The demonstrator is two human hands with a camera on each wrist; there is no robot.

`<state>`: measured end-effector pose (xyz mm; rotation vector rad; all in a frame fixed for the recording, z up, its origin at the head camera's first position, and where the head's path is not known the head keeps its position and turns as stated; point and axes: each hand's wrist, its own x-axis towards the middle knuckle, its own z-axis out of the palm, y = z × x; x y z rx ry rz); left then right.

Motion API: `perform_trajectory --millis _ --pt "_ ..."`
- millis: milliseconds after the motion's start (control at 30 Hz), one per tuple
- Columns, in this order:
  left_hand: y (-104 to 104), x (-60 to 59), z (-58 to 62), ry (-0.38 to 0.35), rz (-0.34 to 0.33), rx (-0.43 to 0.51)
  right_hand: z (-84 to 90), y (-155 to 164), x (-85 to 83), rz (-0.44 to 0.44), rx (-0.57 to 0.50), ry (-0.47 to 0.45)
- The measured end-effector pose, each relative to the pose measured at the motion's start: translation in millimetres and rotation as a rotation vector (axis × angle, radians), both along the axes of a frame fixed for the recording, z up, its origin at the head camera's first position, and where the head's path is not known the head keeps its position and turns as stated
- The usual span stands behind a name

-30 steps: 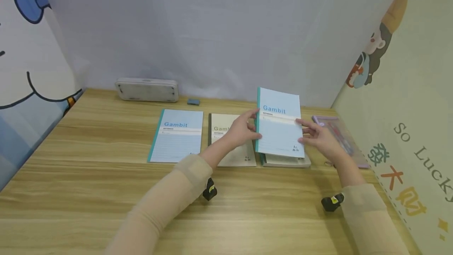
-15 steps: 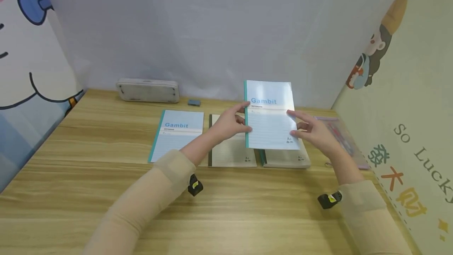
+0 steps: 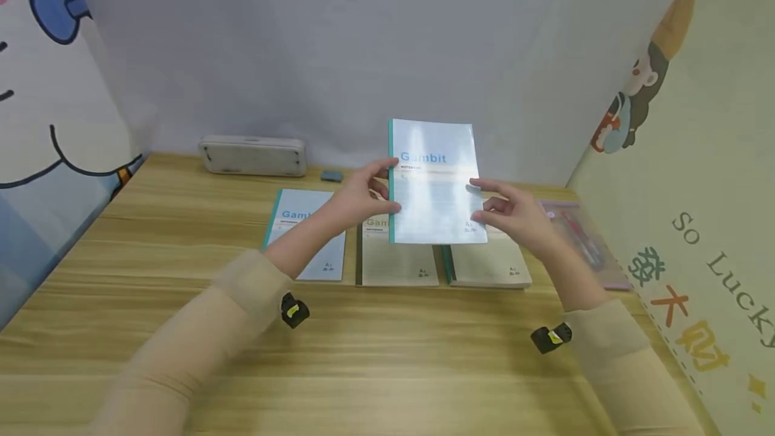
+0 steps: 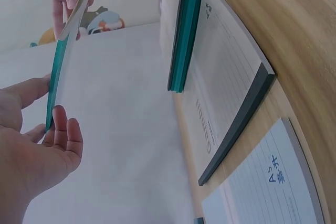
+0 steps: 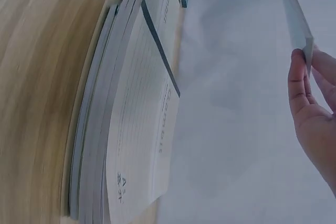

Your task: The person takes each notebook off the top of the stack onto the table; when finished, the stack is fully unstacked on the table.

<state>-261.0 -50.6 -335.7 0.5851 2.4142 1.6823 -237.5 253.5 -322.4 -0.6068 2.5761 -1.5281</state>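
Both hands hold a light blue notebook [image 3: 432,187] with a green spine, raised above the table and tilted toward the head camera. My left hand [image 3: 363,194] pinches its spine edge between thumb and fingers, and my right hand [image 3: 514,214] pinches the opposite edge. Below it lies a cream notebook [image 3: 399,261] with a dark spine, partly covered in the head view. To the right sits a stack of notebooks [image 3: 490,264], cream on top; green spines show in it in the left wrist view. Another light blue notebook [image 3: 321,258] lies at left, partly behind the left forearm.
A white pencil case [image 3: 253,155] stands at the back left, with a small blue-grey eraser [image 3: 331,175] beside it. A clear pouch [image 3: 587,241] with purple edging lies on the right of the wooden table [image 3: 387,362]. Cloth backdrops enclose the back and sides.
Both hands have lifted the light blue notebook off the right-hand stack and carried it up and to the left, uncovering the cream notebook on top.
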Motion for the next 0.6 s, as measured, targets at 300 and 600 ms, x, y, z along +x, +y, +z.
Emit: perform_trajectory --millis 300,600 --pt "-36 4.0 8.5 0.053 0.027 -0.004 6.3 -27 -1.3 0.06 0.056 0.11" --pt "-76 11.0 18.3 0.111 0.052 -0.055 11.1 -57 -5.7 0.22 0.124 0.188"
